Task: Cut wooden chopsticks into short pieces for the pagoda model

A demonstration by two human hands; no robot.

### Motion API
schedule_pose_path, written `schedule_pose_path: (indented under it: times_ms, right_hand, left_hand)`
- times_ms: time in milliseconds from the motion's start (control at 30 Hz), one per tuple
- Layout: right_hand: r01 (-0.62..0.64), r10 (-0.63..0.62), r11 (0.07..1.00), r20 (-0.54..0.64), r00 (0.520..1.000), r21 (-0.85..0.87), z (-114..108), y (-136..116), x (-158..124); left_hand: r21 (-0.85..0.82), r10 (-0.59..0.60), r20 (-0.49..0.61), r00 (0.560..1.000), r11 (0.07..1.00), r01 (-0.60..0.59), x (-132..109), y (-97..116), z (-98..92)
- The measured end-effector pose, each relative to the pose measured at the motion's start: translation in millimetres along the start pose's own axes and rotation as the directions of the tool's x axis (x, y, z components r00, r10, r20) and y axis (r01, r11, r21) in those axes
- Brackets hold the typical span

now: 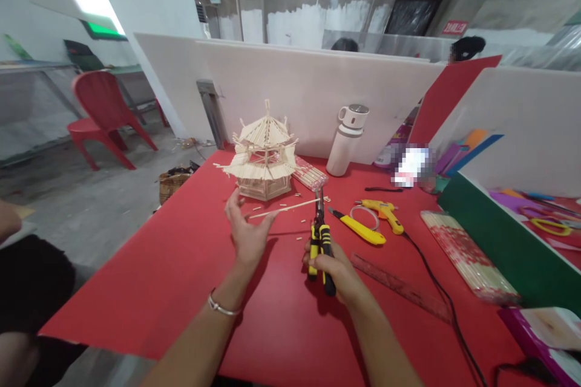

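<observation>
My right hand [338, 271] is closed round the yellow-and-black handles of a pair of pliers [320, 236], whose jaws pinch the right end of a thin wooden stick [284, 209]. My left hand [247, 231] pinches the left end of that stick, its other fingers loosely spread. Just beyond stands a small pavilion model [263, 157] made of wooden sticks, on the red table [181, 278]. Short stick offcuts lie scattered round it.
A white flask [347, 139], a yellow utility knife [358, 228], a yellow glue gun [384, 211] with black cord, a ruler [399, 286] and packets of sticks [467, 254] lie to the right. White partitions stand behind. A red chair [102, 112] sits at far left.
</observation>
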State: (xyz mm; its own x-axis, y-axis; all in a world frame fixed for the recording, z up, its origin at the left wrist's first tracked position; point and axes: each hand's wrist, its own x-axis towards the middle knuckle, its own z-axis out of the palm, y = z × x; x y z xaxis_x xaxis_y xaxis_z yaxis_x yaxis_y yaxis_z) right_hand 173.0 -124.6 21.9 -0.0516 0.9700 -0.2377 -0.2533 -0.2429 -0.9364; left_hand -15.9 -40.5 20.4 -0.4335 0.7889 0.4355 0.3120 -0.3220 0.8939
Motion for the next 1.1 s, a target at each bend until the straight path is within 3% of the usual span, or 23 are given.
schedule_pose_path:
  times_ms: [33, 67, 133, 200, 267, 333, 567, 767, 967, 1100]
  right_hand:
    - [-0.005, 0.005, 1.0, -0.01, 1.0, 0.008, 0, 0, 0]
    - [-0.014, 0.015, 1.0, -0.018, 1.0, 0.012, 1, 0, 1]
    - [-0.038, 0.039, 0.999, -0.033, 0.999, 0.019, 3, 0, 1]
    - [-0.052, 0.054, 0.998, -0.051, 0.997, 0.028, 5, -1, 2]
    - [-0.058, 0.061, 0.998, -0.067, 0.996, 0.04, 7, -3, 2]
    - [-0.065, 0.068, 0.997, -0.066, 0.996, 0.049, 8, -4, 2]
    - [-0.145, 0.146, 0.989, 0.048, 0.988, -0.034, 12, -2, -5]
    - [-0.088, 0.113, 0.988, 0.209, 0.971, -0.126, 14, 0, -9]
    - [-0.15, 0.157, 0.987, 0.152, 0.976, -0.056, 9, -2, -8]
    - [-0.148, 0.157, 0.987, 0.162, 0.974, -0.063, 8, -2, -8]
  left_hand:
    - [-0.131, -0.153, 0.04, 0.987, 0.979, 0.157, 1, 0, 0.9]
    - [-0.263, -0.3, 0.132, 0.945, 0.908, 0.325, 1, 0, 1.8]
    - [-0.437, -0.496, 0.394, 0.774, 0.639, 0.632, 0, 3, 3.3]
    - [-0.489, -0.537, 0.588, 0.604, 0.359, 0.795, -4, 6, 4.6]
    - [-0.512, -0.524, 0.661, 0.537, 0.209, 0.833, -9, 10, 6.1]
    - [-0.518, -0.51, 0.673, 0.535, 0.192, 0.834, -14, 14, 7.8]
    - [-0.436, -0.481, 0.637, 0.603, 0.42, 0.796, -26, 18, 14.2]
    - [-0.487, -0.547, 0.506, 0.667, 0.457, 0.744, -20, 20, 14.6]
    - [-0.511, -0.499, 0.468, 0.73, 0.521, 0.684, -17, 23, 13.4]
    - [-0.508, -0.465, 0.483, 0.742, 0.542, 0.67, -19, 27, 13.4]
